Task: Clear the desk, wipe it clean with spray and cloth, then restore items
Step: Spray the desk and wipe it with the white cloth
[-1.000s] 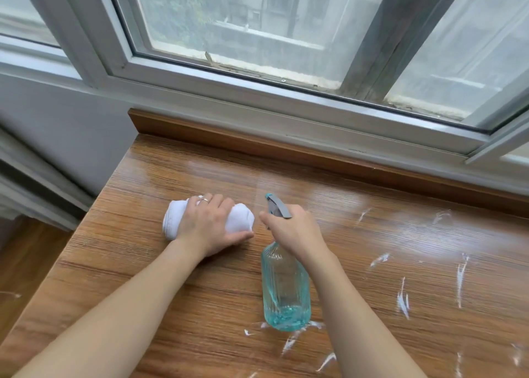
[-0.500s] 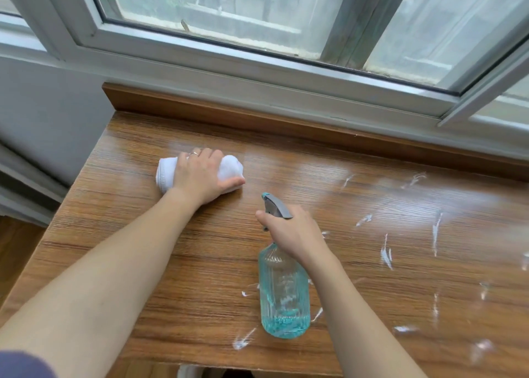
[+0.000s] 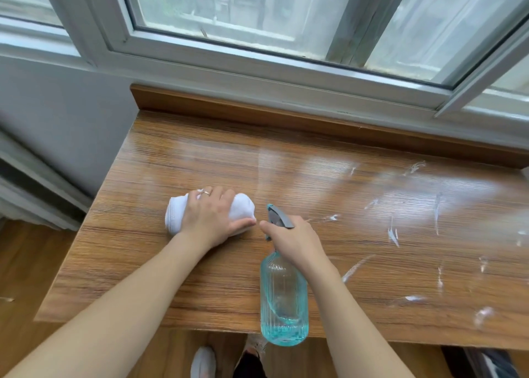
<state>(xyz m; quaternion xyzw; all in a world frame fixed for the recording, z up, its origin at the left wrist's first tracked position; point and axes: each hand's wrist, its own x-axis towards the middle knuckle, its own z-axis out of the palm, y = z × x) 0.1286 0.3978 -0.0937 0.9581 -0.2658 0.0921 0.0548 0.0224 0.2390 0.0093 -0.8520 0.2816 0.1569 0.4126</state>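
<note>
I see a wood-grain table (image 3: 160, 266) set against a raised wooden back ledge (image 3: 257, 114) under the window. A rolled white cloth (image 3: 176, 216) lies on its left part. White streaks (image 3: 392, 234) and wet sheen mark the right part of the surface.

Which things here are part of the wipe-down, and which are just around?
In use:
- white cloth, under the left hand
- spray bottle, gripped at the trigger by the right hand
- desk, with white smears on its right side

Just around:
- window frame behind the desk
- white shoe on the floor below
</note>
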